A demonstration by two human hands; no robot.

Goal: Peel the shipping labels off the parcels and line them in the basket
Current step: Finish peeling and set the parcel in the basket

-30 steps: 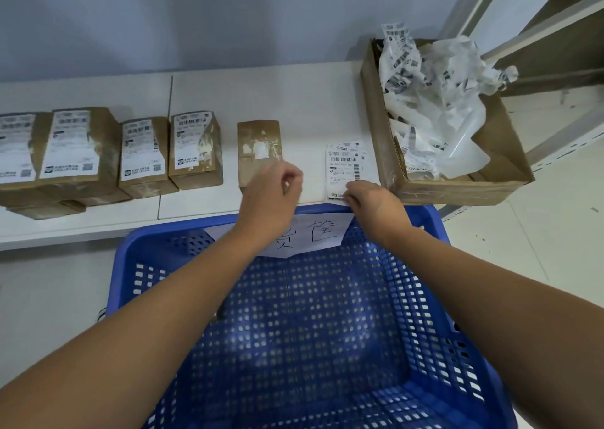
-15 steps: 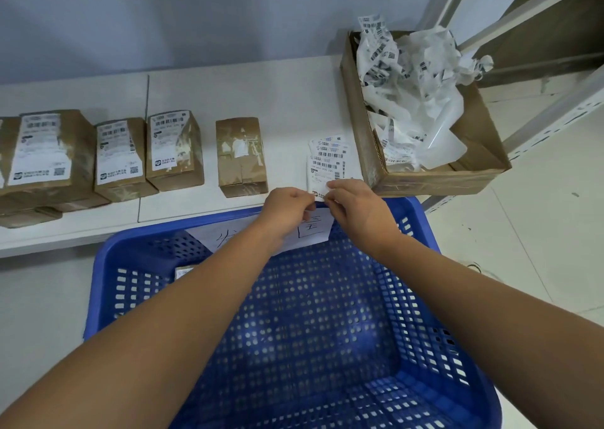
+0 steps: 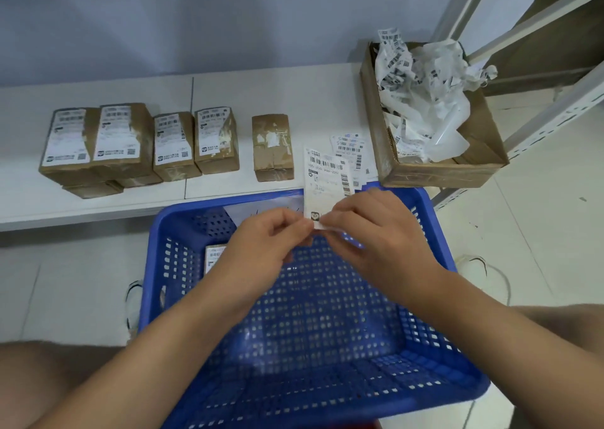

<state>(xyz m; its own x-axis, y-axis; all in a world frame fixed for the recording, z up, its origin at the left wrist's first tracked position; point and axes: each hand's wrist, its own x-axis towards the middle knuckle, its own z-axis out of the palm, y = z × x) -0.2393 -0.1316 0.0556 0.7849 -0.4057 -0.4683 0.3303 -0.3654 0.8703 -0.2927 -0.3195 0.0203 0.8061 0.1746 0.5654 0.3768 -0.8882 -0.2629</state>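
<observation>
Pinching barcoded label [image 3: 327, 180] bottom edge, both hands, over blue basket [image 3: 431, 232].

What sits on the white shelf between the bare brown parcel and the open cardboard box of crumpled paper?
In the head view, loose peeled shipping labels lie between the bare brown parcel and the open cardboard box.

Our forearms reach forward and angle inward until the hands nearly meet. Our left hand [image 3: 264, 242] has its fingers curled, thumb and forefinger pinched at the tip. Our right hand [image 3: 376, 229] mirrors it, fingers bent, pinching just beside the left fingertips.
</observation>
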